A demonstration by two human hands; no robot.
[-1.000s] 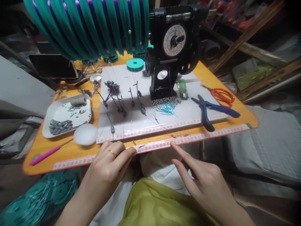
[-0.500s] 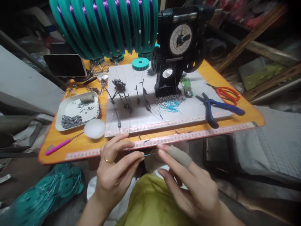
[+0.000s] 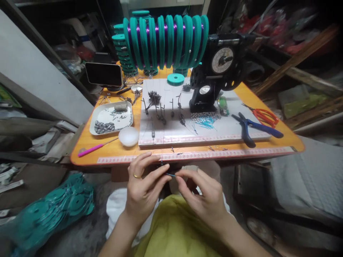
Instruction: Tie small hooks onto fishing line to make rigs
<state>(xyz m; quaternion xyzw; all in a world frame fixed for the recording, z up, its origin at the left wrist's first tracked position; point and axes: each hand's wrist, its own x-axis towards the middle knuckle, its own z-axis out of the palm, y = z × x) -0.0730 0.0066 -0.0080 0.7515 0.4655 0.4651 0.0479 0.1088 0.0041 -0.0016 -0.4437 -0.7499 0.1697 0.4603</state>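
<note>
A short, thin blue tube (image 3: pixel 171 174) spans the small gap between my two hands, just below the table's front edge. My left hand (image 3: pixel 143 182), with a ring on one finger, pinches its left end between thumb and index finger. The fingertips of my right hand (image 3: pixel 205 191) are closed on the right end; one of its fingers has a grey wrap. Any fine line running through the tube is too thin to make out. Above the hands, a white measuring tape (image 3: pixel 227 153) runs along the table edge.
On the orange table (image 3: pixel 85 150) are a white tray (image 3: pixel 92 123) of grey weights, a white bowl (image 3: pixel 128 136), a pink-handled hook tool (image 3: pixel 92 150), blue pliers (image 3: pixel 248 132) and orange scissors (image 3: pixel 266 117). Teal spools (image 3: pixel 166 43) and a black machine (image 3: pixel 205 89) stand behind.
My right hand has come in to the left, and its fingertips have closed on the blue tube's right end. My left hand keeps its pinch. The head view has tilted up and turned left.
</note>
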